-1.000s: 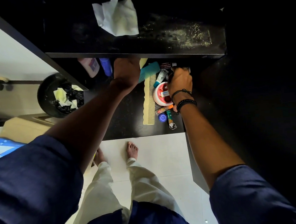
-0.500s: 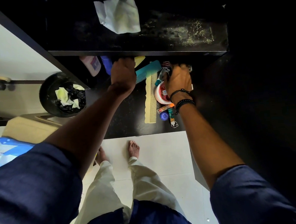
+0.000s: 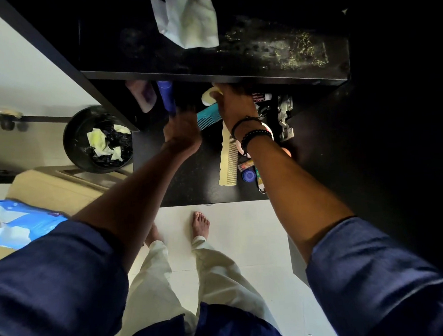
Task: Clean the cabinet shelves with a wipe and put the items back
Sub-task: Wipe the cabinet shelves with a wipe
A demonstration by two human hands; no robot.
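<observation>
Your right hand (image 3: 237,106) has crossed to the pale yellow item (image 3: 209,97) by the teal comb (image 3: 207,119), your left hand (image 3: 182,133) has drawn back near the blue bottle (image 3: 166,98); I cannot tell either grip, and the lower shelf (image 3: 190,180) is not yet emptied.

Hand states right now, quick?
Left hand: cannot tell, blurred at the blue bottle.
Right hand: closed on the cream item.

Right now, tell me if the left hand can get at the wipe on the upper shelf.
Probably yes. The wipe lies uncovered on the upper shelf; the left hand is down at the lower shelf and must rise past the front edge.
</observation>
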